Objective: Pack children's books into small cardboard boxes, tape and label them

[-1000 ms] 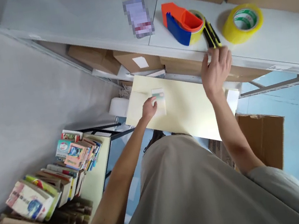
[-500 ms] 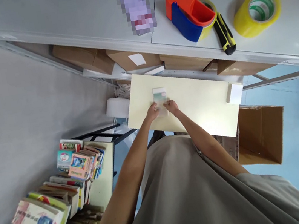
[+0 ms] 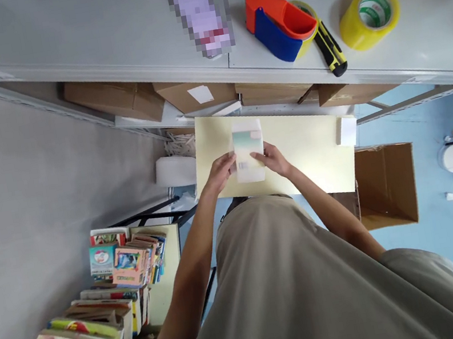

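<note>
A small white packet (image 3: 247, 148) with a green band and a barcode is lifted above the pale yellow table (image 3: 310, 149). My left hand (image 3: 220, 171) grips its left edge and my right hand (image 3: 272, 159) grips its right edge, fingers closed on it. On the grey shelf (image 3: 99, 34) above lie an orange and blue tape dispenser (image 3: 278, 25), a yellow and black utility knife (image 3: 330, 48) and a yellow tape roll (image 3: 370, 15).
Cardboard boxes (image 3: 192, 94) sit under the shelf. An open carton (image 3: 387, 183) stands on the blue floor at the right. Stacked books (image 3: 124, 262) fill the lower left beside a white roll (image 3: 177, 170). A white slip (image 3: 347, 130) lies at the table's right corner.
My right hand left the knife on the shelf and came down to the packet. Both hands have now raised the packet off the table, closer to me.
</note>
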`<state>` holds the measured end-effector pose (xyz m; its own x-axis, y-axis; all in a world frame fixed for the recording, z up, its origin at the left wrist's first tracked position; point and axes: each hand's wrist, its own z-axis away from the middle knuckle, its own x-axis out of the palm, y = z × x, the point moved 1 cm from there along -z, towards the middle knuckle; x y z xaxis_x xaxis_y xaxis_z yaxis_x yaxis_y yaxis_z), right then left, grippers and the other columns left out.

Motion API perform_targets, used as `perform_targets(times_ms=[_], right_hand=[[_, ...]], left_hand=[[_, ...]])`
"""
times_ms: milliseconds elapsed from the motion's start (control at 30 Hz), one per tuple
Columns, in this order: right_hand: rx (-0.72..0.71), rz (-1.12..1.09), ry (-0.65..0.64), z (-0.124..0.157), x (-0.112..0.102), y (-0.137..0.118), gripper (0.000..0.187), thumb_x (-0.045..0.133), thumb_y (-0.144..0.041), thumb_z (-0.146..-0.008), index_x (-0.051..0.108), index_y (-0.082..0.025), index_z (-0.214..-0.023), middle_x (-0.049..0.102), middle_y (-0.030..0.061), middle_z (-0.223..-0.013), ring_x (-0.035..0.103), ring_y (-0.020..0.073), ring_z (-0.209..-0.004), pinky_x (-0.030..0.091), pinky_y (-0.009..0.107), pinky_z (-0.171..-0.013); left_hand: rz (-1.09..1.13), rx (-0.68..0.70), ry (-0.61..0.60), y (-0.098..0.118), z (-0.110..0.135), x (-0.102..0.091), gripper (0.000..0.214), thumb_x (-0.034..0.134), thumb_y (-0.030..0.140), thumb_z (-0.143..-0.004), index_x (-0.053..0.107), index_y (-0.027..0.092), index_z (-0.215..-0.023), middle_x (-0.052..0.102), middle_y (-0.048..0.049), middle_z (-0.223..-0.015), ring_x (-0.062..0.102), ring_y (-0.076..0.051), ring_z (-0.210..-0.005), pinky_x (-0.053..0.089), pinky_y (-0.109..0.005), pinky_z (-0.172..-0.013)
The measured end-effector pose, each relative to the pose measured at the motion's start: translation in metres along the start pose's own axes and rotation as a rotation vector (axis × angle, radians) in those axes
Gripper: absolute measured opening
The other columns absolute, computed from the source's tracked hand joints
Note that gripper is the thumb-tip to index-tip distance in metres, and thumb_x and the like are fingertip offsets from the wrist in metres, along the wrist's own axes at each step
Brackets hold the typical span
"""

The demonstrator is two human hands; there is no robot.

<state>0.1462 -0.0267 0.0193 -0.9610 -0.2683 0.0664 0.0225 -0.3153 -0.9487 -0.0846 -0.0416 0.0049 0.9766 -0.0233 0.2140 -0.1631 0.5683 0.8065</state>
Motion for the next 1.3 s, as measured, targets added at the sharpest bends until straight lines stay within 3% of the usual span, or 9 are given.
perform_targets(times_ms=[67,200,367,567,800,933,1067,1167,1300], right_hand=[[-0.070,-0.034,-0.015,0.007,-0.004,-0.024,0.070,0.085,-0.079,-0.090,0.072,-0.021,-0.127,0.085,0.0096,-0.119,0.078,0.0281,-0.106,0.068,0.039,-0.090],[-0.120,0.005,0.012,0.013,-0.005,-0.050,0.072,0.082,-0.082,-0.094,0.071,-0.023,-0.133,0.085,0.0109,-0.124,0.081,0.0295,-0.109,0.071,0.041,-0.091],[-0.189,0.195,0.318,0.026,-0.003,-0.064,0.072,0.067,-0.086,-0.103,0.068,-0.030,-0.149,0.079,0.0153,-0.148,0.076,0.0346,-0.136,0.071,0.052,-0.109],[-0.155,0.074,0.233,0.032,0.034,-0.079,0.077,0.075,-0.092,-0.094,0.079,-0.027,-0.136,0.083,0.0139,-0.141,0.079,0.0353,-0.138,0.070,0.051,-0.116],[-0.134,0.032,0.393,0.025,0.036,-0.086,0.067,0.077,-0.089,-0.093,0.080,-0.023,-0.107,0.084,0.0059,-0.099,0.080,0.0242,-0.096,0.070,0.039,-0.093],[-0.125,0.055,0.290,0.027,0.013,-0.085,0.068,0.074,-0.090,-0.094,0.076,-0.023,-0.087,0.061,-0.0017,-0.071,0.062,0.0168,-0.072,0.059,0.031,-0.069],[-0.072,-0.062,0.200,0.033,0.007,-0.080,0.065,0.081,-0.089,-0.089,0.078,-0.024,-0.091,0.052,-0.0035,-0.069,0.048,0.0141,-0.064,0.048,0.030,-0.059],[-0.018,-0.135,0.138,0.036,0.008,-0.078,0.067,0.083,-0.092,-0.087,0.076,-0.025,-0.092,0.058,-0.0024,-0.072,0.051,0.0149,-0.064,0.049,0.030,-0.059],[0.014,-0.207,0.054,0.034,0.008,-0.072,0.067,0.081,-0.092,-0.088,0.074,-0.026,-0.096,0.073,0.0015,-0.085,0.068,0.0195,-0.078,0.062,0.033,-0.073]], left_hand=[[0.034,0.063,-0.019,0.020,0.014,0.006,0.071,0.101,0.079,-0.070,0.086,0.019,-0.104,0.087,-0.0107,-0.106,0.082,-0.026,-0.103,0.067,-0.037,-0.092],[-0.063,0.236,0.180,0.047,0.032,0.023,0.062,0.099,0.077,-0.073,0.082,0.019,-0.083,0.077,-0.0017,-0.080,0.071,-0.019,-0.080,0.058,-0.028,-0.072],[-0.233,0.455,0.437,0.062,0.041,0.039,0.046,0.091,0.065,-0.089,0.085,0.020,-0.080,0.069,0.0023,-0.067,0.063,-0.016,-0.068,0.049,-0.025,-0.063],[-0.494,0.662,0.466,0.063,0.053,0.063,0.032,0.077,0.050,-0.106,0.093,0.024,-0.116,0.091,-0.0067,-0.113,0.084,-0.024,-0.095,0.067,-0.033,-0.087],[-0.763,0.759,0.225,0.046,0.072,0.081,0.054,0.081,0.042,-0.100,0.079,0.027,-0.152,0.073,-0.0108,-0.164,0.074,-0.034,-0.148,0.063,-0.044,-0.123],[-0.486,0.624,0.201,0.051,0.069,0.059,0.053,0.073,0.051,-0.107,0.075,0.026,-0.154,0.073,-0.0125,-0.164,0.076,-0.033,-0.144,0.067,-0.045,-0.116],[-0.132,0.322,0.210,0.059,0.053,0.031,0.064,0.087,0.067,-0.096,0.079,0.022,-0.139,0.080,-0.0165,-0.150,0.076,-0.038,-0.142,0.068,-0.048,-0.113],[0.033,0.159,0.019,0.062,0.049,0.024,0.065,0.091,0.074,-0.088,0.082,0.018,-0.120,0.086,-0.0159,-0.125,0.080,-0.039,-0.133,0.070,-0.050,-0.106],[0.099,0.140,0.024,0.063,0.054,0.029,0.058,0.102,0.063,-0.077,0.084,0.018,-0.109,0.086,-0.0106,-0.107,0.083,-0.033,-0.113,0.069,-0.044,-0.096]])
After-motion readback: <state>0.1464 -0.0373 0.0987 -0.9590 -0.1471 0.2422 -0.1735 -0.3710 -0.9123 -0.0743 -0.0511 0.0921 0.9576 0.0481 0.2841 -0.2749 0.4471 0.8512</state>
